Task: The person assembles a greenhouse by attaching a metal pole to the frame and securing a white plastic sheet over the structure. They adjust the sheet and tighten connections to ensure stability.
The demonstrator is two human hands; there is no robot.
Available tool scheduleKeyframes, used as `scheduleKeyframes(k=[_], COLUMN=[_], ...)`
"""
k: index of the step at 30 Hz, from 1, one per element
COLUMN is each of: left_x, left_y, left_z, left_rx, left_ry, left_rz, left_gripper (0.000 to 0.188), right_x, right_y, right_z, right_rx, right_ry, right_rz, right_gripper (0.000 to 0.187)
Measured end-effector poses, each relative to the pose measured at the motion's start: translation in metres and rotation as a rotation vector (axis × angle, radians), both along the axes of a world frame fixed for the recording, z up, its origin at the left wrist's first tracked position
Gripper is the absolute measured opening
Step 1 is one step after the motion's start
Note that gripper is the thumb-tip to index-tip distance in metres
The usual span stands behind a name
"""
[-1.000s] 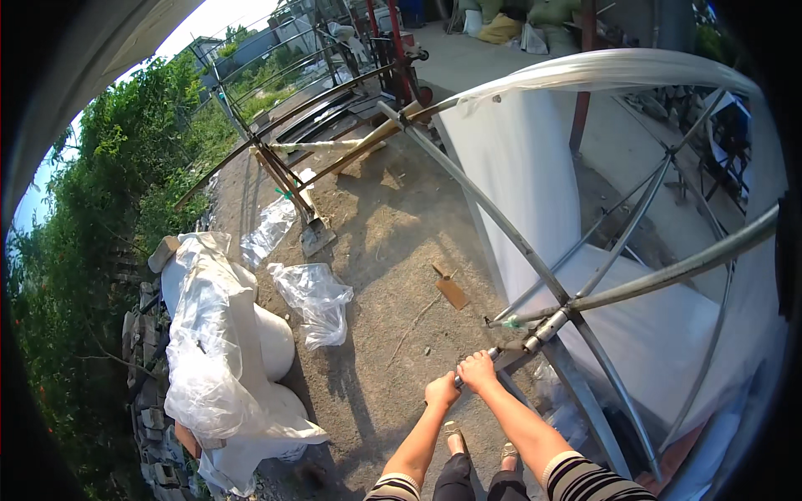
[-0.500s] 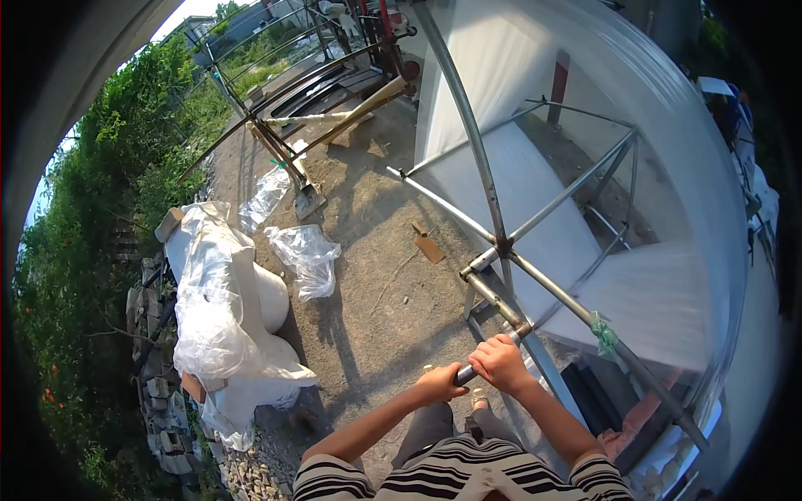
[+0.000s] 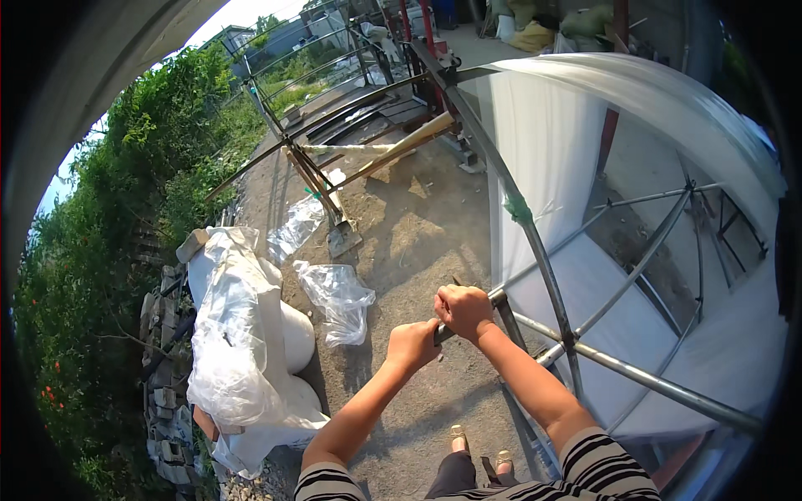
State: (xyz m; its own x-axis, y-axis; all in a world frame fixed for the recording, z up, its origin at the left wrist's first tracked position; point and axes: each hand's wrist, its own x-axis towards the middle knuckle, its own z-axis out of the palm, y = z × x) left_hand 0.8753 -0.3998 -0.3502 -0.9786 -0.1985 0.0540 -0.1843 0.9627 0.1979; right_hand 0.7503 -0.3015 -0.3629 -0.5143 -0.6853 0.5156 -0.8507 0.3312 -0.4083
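Observation:
Both of my hands are wrapped around a short metal bar [image 3: 444,335] at the side of a metal pipe frame [image 3: 647,377]. My left hand [image 3: 409,346] is closed around its nearer end. Just beyond it, my right hand [image 3: 464,311] is closed on the same bar, knuckles up. From the right hand the bar runs toward the frame's pipes, which cross at a joint [image 3: 569,340]. My forearm partly hides how the bar connects. White translucent sheeting [image 3: 547,134] hangs over the frame, and a green tie [image 3: 518,210] is knotted around one upright pipe.
Bulky white sacks [image 3: 298,338] under a plastic sheet [image 3: 224,334] stand at the left, beside stacked rubble [image 3: 163,391]. A clear plastic bag [image 3: 338,302] and a shovel [image 3: 342,240] lie on the dirt ground. A metal rack with poles [image 3: 393,154] stands farther off; greenery lines the left.
My hands have moved forward and up with the bar, and my arms are stretched farther out. The view has shifted, showing more of the far ground. Both hands keep their hold.

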Motion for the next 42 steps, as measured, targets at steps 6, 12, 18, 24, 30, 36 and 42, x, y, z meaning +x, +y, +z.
scheduleKeyframes(k=[6,12,18,24,30,36,42], left_x=[-0.025,0.050,0.128,0.170,0.156,0.098,0.021], left_y=[-0.027,0.071,0.181,0.262,0.221,0.138,0.028], left_z=[-0.151,-0.307,-0.333,-0.168,0.009,0.072,0.016], left_rx=[0.110,0.253,0.520,0.796,0.822,0.129,-0.110], left_ry=[-0.168,-0.384,-0.563,-0.655,-0.618,-0.159,0.145], left_rz=[0.083,0.346,0.098,-0.046,-0.179,-0.045,0.088], left_gripper=[0.024,0.030,0.039,0.049,0.052,0.032,0.018], right_x=[-0.022,0.083,0.153,0.197,0.173,0.094,0.017], right_y=[-0.045,0.050,0.191,0.299,0.283,0.162,0.027], right_z=[-0.171,-0.298,-0.284,-0.138,0.000,0.077,0.034], right_rx=[0.237,0.672,1.001,0.926,0.237,-0.124,-0.130], right_ry=[-0.163,-0.118,-0.195,-0.173,-0.039,0.133,0.129], right_rz=[-0.175,-0.161,-0.020,0.099,0.186,0.161,0.106], right_gripper=[0.029,0.035,0.043,0.042,0.020,0.016,0.020])
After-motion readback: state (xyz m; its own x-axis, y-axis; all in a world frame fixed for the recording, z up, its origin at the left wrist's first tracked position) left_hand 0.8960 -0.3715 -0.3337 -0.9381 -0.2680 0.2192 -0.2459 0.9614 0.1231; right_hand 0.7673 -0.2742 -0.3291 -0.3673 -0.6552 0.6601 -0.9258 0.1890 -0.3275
